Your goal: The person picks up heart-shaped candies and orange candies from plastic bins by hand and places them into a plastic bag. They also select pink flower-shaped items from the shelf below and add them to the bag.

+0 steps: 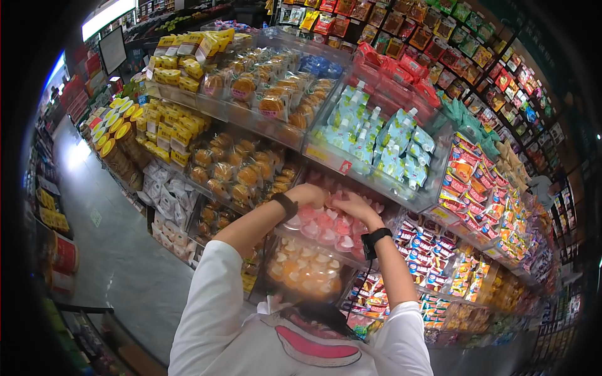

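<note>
Both hands are inside a transparent bin of pink heart-shaped jelly cups (pixel 343 243) on the middle shelf. My left hand (pixel 311 195) reaches in from the left with its fingers curled. What lies under those fingertips is hidden. Close beside it, my right hand (pixel 352 205) has its fingers bent around a pink cup near the bin's back. The fingertips of the two hands almost meet. A black band (pixel 286 205) circles the left wrist, and a black watch-like band (pixel 376 242) the right. Below is another bin with orange and pale heart-shaped cups (pixel 303 268).
Above stand bins of light-blue spouted pouches (pixel 376 138) and wrapped round pastries (pixel 273 103). Packaged small cakes (pixel 232 169) fill the bin to the left. Colourful snack packets (pixel 476 178) occupy the right. A grey aisle floor (pixel 125 250) runs along the left.
</note>
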Demonstrator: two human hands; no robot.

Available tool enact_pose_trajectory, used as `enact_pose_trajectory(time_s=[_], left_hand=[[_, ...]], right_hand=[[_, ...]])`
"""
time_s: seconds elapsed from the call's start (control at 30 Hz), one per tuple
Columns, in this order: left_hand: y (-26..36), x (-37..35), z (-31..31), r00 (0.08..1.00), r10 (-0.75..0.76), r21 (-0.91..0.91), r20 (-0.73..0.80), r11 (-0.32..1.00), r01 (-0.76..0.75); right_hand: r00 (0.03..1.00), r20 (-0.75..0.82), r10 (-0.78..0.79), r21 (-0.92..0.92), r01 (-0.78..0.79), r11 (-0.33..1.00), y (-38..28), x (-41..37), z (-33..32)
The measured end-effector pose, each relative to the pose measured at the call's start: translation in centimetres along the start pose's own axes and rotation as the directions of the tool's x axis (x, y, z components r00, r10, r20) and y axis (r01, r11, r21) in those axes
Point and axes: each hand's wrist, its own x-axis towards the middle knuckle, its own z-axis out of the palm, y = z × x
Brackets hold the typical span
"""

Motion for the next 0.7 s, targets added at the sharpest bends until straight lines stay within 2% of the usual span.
enact_pose_trajectory(time_s=[0.03, 0.1, 0.13, 0.2, 0.3, 0.33, 0.43, 0.53, 0.6, 0.63, 0.7], left_hand=[[0.0, -0.2, 0.0, 1.0, -0.023, -0.037, -0.004, 0.999, 0.023], [-0.3, 0.8, 0.3, 0.999, -0.017, 0.051, 0.05, 0.999, 0.015], [-0.6, 1.4, 0.6, 0.997, -0.016, 0.094, 0.076, 0.995, 0.009], [-1.2, 1.9, 1.7, 1.0, 0.031, 0.128, 0.002, 0.991, -0.031], [-1.7, 1.9, 3.0, 0.986, 0.099, 0.15, -0.134, 0.986, -0.078], [-1.7, 1.8, 3.1, 0.976, 0.119, 0.152, -0.183, 0.984, -0.091], [-0.6, 1.2, 2.1, 0.998, 0.022, 0.108, -0.061, 0.994, -0.015], [0.1, 0.7, 2.0, 0.998, -0.026, 0.081, -0.065, 0.996, 0.031], [-0.2, 0.8, 2.6, 0.987, 0.018, 0.109, -0.161, 0.994, 0.0], [-0.4, 0.9, 2.8, 0.977, 0.039, 0.125, -0.208, 0.992, -0.013], [-0.3, 1.0, 2.6, 0.987, 0.009, 0.081, -0.158, 0.997, 0.004]], right_hand=[[0.999, -0.045, -0.025, -0.07, 0.022, 0.997, 0.3, 0.2, 0.1], [0.988, -0.128, -0.086, -0.212, 0.057, 0.976, 0.8, 0.6, 0.3], [0.988, -0.122, -0.096, -0.252, 0.063, 0.966, 0.8, 0.7, 0.4], [0.987, -0.11, -0.116, -0.332, 0.074, 0.94, 0.7, 0.8, 0.7], [0.965, -0.119, -0.235, -0.495, 0.147, 0.856, 1.4, 1.4, 1.1], [0.965, -0.121, -0.235, -0.481, 0.15, 0.864, 1.4, 1.4, 1.1], [0.97, -0.119, -0.214, -0.474, 0.134, 0.87, 1.3, 1.3, 1.2], [0.989, -0.073, -0.126, -0.517, 0.07, 0.853, 0.7, 1.7, 0.9], [0.999, -0.001, -0.036, -0.518, 0.03, 0.855, 0.0, 2.0, 0.6], [0.998, -0.012, -0.065, -0.567, 0.047, 0.822, 0.6, 2.6, 0.6], [0.992, -0.03, -0.125, -0.658, 0.075, 0.749, 1.8, 3.8, 0.9]])
